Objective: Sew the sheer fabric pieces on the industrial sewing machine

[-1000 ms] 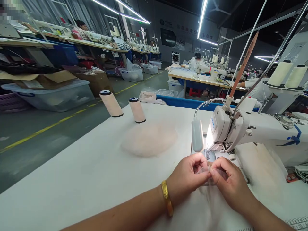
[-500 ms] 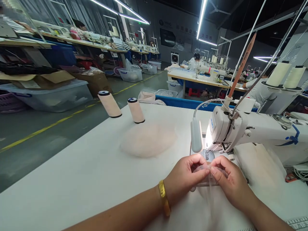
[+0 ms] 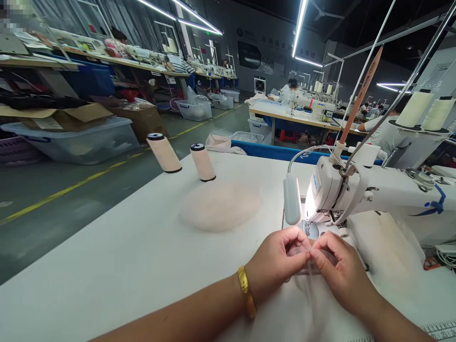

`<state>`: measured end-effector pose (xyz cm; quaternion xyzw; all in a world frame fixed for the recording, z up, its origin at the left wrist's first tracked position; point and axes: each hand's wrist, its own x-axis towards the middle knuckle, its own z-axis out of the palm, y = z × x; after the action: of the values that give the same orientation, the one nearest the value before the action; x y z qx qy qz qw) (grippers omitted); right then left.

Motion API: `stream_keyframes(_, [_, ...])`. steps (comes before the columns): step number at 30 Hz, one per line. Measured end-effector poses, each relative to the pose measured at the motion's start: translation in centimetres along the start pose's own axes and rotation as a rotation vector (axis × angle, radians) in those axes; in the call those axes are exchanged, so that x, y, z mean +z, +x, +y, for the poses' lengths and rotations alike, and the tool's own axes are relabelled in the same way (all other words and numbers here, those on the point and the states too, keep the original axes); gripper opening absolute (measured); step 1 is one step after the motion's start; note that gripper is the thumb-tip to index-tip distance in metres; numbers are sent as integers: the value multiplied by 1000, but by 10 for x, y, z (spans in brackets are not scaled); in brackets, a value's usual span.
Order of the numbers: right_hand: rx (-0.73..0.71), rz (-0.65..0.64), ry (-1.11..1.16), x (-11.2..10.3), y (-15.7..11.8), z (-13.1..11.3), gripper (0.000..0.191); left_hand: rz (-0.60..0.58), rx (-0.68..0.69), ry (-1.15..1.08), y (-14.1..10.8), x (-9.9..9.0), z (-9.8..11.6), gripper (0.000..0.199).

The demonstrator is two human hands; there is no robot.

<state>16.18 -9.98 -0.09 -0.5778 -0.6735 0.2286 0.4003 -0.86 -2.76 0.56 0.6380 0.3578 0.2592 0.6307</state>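
Hands, left hand and right hand, pinch a sheer fabric piece together before the sewing machine, likely aligning edges; feeding under the needle seems next.

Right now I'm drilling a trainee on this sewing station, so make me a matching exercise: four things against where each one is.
Things:
1. thread spools
2. gold bangle
3. sheer fabric piece
4. gooseneck lamp

Places:
A. pinched between left hand and right hand
B. left wrist
C. far table edge
D. beside the sewing machine head

Pairs: 1-C, 2-B, 3-A, 4-D
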Motion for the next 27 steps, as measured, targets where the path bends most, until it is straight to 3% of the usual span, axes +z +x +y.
stream_keyframes(9, [-6,-7,10,0,-1,1,22,21,62,-14,1,0,-4,31])
stream_keyframes(27, [-39,2,-28,0,-1,3,22,-1,4,-25,0,0,-2,28])
